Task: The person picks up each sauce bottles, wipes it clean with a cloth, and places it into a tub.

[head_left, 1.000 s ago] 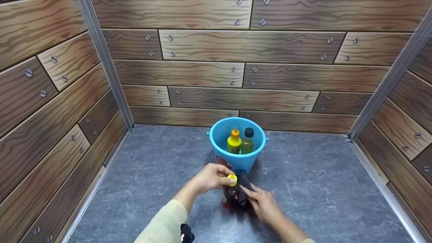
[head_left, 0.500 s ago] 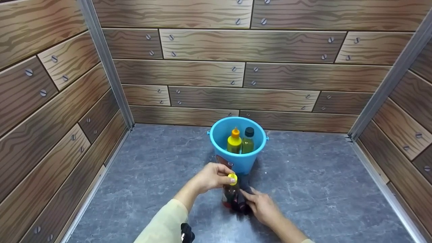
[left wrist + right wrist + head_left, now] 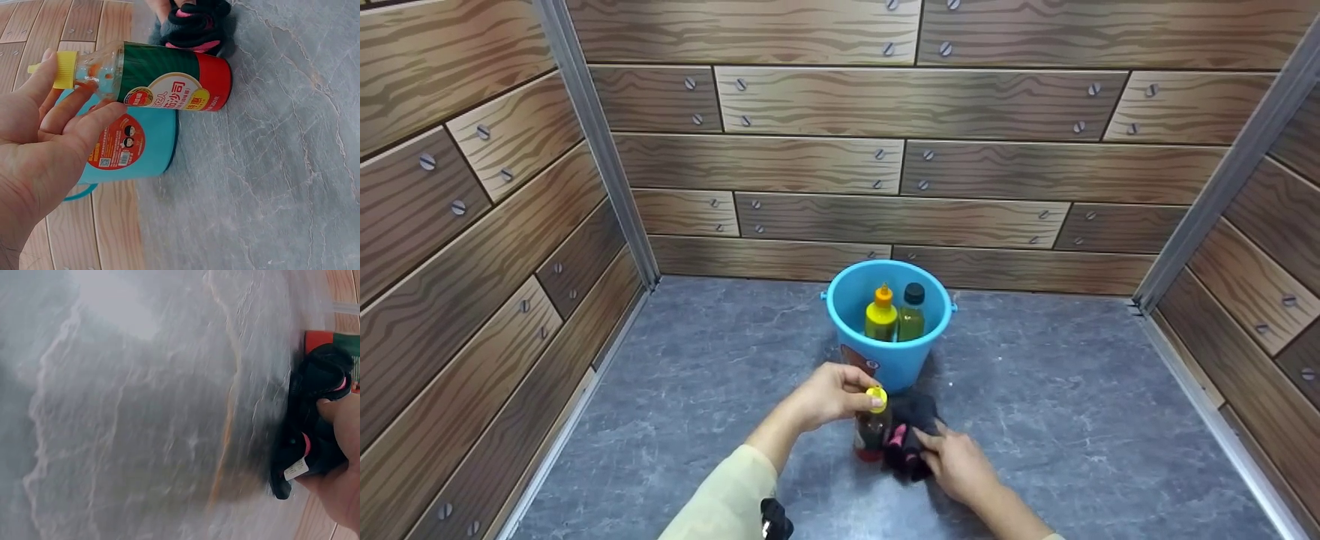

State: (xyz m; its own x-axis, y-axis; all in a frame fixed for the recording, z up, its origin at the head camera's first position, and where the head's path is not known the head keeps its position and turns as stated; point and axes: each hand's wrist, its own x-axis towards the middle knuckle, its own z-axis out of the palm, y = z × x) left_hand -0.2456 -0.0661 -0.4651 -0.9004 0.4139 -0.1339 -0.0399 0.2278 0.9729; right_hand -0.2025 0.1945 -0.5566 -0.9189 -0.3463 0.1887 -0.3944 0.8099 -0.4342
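A sauce bottle (image 3: 873,433) with a yellow cap, a green label and a red base stands on the grey floor in front of the blue bucket (image 3: 901,369). My left hand (image 3: 825,396) pinches its cap between thumb and fingers. Against the bottle's right side sits a soft black fabric bundle (image 3: 913,414) with pink trim, its exact kind unclear. My right hand (image 3: 960,463) grips that bundle from the right. In the right wrist view a small white tag (image 3: 296,468) shows on the fabric, and the thumb presses on top of it.
Inside the bucket are a yellow bottle (image 3: 880,319) with an orange nozzle and a greenish bottle (image 3: 911,321) with a black cap. Wood-patterned walls (image 3: 810,165) enclose the marbled floor (image 3: 720,360) at the back and both sides.
The fabric bundle, at first upright beside the bottle, has sagged down and spread to the right, showing more pink. My right hand moved slightly right and down; the left hand stayed on the cap.
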